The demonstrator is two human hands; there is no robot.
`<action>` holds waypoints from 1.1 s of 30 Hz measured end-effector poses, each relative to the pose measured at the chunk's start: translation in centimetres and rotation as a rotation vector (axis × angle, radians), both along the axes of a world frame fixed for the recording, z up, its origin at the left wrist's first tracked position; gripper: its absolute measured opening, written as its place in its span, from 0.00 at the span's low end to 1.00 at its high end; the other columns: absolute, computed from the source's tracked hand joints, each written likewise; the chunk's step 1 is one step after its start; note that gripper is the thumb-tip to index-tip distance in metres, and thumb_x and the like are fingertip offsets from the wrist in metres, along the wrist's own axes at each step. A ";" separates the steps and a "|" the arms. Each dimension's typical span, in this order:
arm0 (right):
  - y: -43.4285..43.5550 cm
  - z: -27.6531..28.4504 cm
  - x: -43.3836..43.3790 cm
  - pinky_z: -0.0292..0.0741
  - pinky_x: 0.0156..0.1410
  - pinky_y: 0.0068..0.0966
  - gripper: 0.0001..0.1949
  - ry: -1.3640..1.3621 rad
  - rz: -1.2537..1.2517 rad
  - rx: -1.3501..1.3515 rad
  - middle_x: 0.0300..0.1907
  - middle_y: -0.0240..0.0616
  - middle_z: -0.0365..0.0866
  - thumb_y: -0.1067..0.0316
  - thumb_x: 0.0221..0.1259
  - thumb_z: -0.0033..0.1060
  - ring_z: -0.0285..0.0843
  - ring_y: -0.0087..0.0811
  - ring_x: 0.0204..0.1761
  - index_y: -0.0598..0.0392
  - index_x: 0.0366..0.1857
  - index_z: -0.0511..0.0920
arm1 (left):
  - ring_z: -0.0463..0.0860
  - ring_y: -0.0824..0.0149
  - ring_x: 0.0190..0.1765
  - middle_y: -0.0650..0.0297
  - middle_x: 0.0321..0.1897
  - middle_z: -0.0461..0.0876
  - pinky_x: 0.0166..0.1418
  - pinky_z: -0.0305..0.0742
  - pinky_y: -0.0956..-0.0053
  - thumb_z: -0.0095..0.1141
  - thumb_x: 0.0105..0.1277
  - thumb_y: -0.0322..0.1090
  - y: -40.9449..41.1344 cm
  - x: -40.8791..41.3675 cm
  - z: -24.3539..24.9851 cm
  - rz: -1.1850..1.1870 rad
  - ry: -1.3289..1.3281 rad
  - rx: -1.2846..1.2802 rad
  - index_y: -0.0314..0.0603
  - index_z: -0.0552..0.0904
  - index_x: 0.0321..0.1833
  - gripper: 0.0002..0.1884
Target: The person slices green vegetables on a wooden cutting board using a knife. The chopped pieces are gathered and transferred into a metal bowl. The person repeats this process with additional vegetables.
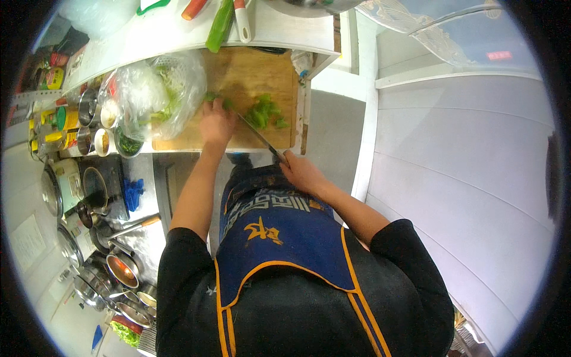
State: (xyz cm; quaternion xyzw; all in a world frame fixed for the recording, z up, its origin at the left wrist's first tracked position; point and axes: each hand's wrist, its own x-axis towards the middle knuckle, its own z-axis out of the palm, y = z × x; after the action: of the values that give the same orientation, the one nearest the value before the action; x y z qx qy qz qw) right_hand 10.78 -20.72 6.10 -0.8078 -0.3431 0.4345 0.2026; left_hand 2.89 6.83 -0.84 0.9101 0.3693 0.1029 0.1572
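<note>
My right hand (pixel 303 173) grips the handle of a kitchen knife (pixel 258 134), whose blade points up and left across a wooden cutting board (pixel 267 67). At the blade's tip, my left hand (pixel 217 122) presses on a green vegetable (pixel 212 96) with its fingers bent; the hand covers part of it. Right of the blade lies a loose pile of cut green leaves (pixel 263 111). A clear plastic bag (pixel 156 93) with pale green vegetables rests on the board's left side, close to my left hand.
A white shelf (pixel 290 31) above the board holds a green stalk (pixel 221 26), a carrot-like piece (pixel 194 8) and a white-handled peeler or tool (pixel 242 22). Small bowls (pixel 102 142) and seasoning jars (pixel 67 118) stand at left, above pans (pixel 122 270). A white wall (pixel 446 147) runs along the right.
</note>
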 end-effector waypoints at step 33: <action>1.0 -0.1 1.0 0.76 0.49 0.62 0.15 -0.033 -0.005 0.092 0.37 0.66 0.84 0.58 0.77 0.53 0.83 0.69 0.43 0.63 0.48 0.73 | 0.89 0.49 0.49 0.48 0.53 0.85 0.54 0.84 0.61 0.65 0.71 0.30 -4.1 -3.6 -1.3 -0.061 -0.304 -0.474 0.34 0.84 0.57 0.15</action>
State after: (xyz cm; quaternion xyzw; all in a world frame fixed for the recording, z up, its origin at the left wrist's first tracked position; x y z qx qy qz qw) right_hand 11.80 -19.77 6.01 -0.8055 -0.3638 0.4045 0.2350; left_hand -0.67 2.75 -2.19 0.8327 0.3277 0.1441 0.4224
